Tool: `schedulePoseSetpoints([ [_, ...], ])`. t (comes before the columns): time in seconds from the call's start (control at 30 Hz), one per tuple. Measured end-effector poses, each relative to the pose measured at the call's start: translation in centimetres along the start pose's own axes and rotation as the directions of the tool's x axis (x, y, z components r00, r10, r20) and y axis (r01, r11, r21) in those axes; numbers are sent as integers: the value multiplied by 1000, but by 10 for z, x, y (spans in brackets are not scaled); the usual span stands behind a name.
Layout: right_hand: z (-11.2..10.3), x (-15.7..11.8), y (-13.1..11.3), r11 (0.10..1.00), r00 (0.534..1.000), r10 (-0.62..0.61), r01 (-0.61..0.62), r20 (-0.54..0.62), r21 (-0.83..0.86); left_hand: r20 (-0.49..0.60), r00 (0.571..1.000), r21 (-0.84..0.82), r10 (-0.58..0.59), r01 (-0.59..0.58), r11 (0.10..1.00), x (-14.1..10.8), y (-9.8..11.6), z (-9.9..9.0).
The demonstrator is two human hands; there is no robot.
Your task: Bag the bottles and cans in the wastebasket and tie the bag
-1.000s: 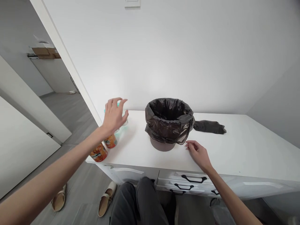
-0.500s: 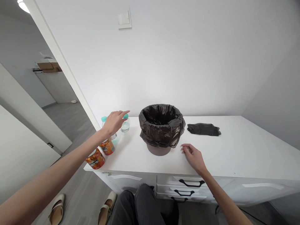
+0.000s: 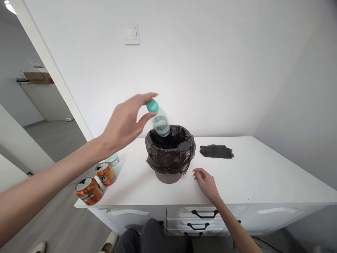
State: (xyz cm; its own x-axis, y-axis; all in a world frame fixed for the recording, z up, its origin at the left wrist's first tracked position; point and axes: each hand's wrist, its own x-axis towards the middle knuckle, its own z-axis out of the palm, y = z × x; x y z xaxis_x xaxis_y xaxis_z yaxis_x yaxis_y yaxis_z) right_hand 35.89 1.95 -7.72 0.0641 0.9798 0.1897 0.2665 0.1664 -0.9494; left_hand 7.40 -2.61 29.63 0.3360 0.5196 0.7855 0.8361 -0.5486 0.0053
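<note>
My left hand point(image 3: 129, 117) pinches a clear plastic bottle point(image 3: 161, 123) by its turquoise cap. The bottle hangs tilted, its base just inside the mouth of a trash bin point(image 3: 168, 178) lined with a black plastic bag point(image 3: 170, 158). My right hand point(image 3: 206, 183) rests on the white countertop to the right of the bin, its fingers curled together with nothing visible in them. Under my left forearm, another clear bottle point(image 3: 113, 160) is partly hidden. Two opened orange soda cans point(image 3: 105, 174) stand at the counter's left end, nearest to that bottle.
A folded black plastic bag point(image 3: 216, 151) lies on the white countertop point(image 3: 263, 175) to the right of the bin. Drawers with black handles point(image 3: 205, 213) are below the front edge. A light switch point(image 3: 132, 35) is on the wall, and a doorway opens at left.
My left hand has taken hold of the bottle and carried it up and right, from beside the cans to above the bin. My right hand stays on the counter. The view has shifted slightly.
</note>
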Motion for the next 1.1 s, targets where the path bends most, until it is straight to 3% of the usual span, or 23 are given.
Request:
schedulePoseSetpoints([
  [0.17,1,0,-5,1000,1000,-13,13,-9,-5,286,957,-62,40,-23,998,-9,-5,32],
  [0.37,1,-2,-16,1000,1000,-5,5,-15,-8,482,876,-70,32,2,998,-15,-28,69],
  [0.53,1,-2,-17,1000,1000,3,-3,-23,-9,597,802,-81,-4,65,995,-11,-44,89],
  [0.63,1,-2,-18,1000,1000,7,-7,-21,-9,655,755,-54,-27,83,995,-10,-47,95],
  [0.8,1,-3,-22,1000,1000,11,-12,-26,-26,709,705,31,-31,12,999,-8,-47,97],
  [0.93,1,-4,-23,999,1000,14,-15,-26,-40,752,659,-4,-4,11,1000,-6,-51,101],
  [1.1,2,-5,-21,999,999,3,-4,-35,-37,709,696,-144,114,-14,989,-8,-59,105],
])
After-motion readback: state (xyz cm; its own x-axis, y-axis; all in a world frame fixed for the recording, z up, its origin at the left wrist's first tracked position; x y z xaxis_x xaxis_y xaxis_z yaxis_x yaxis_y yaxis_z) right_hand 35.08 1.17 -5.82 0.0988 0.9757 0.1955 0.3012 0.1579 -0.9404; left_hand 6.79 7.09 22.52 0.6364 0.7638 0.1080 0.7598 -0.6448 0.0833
